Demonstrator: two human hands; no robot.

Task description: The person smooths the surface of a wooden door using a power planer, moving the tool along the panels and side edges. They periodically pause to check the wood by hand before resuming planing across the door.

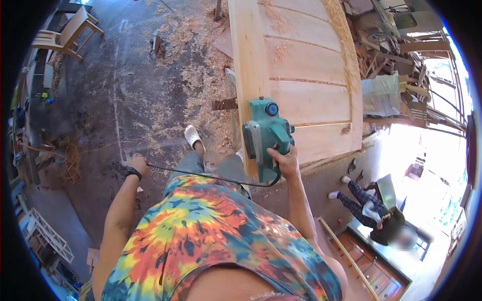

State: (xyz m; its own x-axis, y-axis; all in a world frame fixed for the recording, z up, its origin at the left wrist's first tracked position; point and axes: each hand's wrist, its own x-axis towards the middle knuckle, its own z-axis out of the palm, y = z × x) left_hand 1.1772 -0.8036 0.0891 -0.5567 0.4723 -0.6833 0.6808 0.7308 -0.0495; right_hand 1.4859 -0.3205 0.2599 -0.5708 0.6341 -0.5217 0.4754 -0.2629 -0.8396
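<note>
A green power planer [267, 135] rests on the left edge board of a large wooden panel door [306, 100], near its lower end. My right hand [286, 161] is wrapped round the planer's rear handle. Off to the left, away from the door, my left hand [137, 164] is closed round the black power cord [201, 174], which runs across in front of my shirt to the back of the planer. Wood shavings [337, 20] lie along the door's right side and in its grooves.
Shavings cover much of the dark floor [150, 100]. A wooden chair [75, 32] stands at the upper left, with an orange coiled cord [73, 163] below. Scrap wood [411, 95] is piled at the right. Another person [371, 208] sits at the lower right.
</note>
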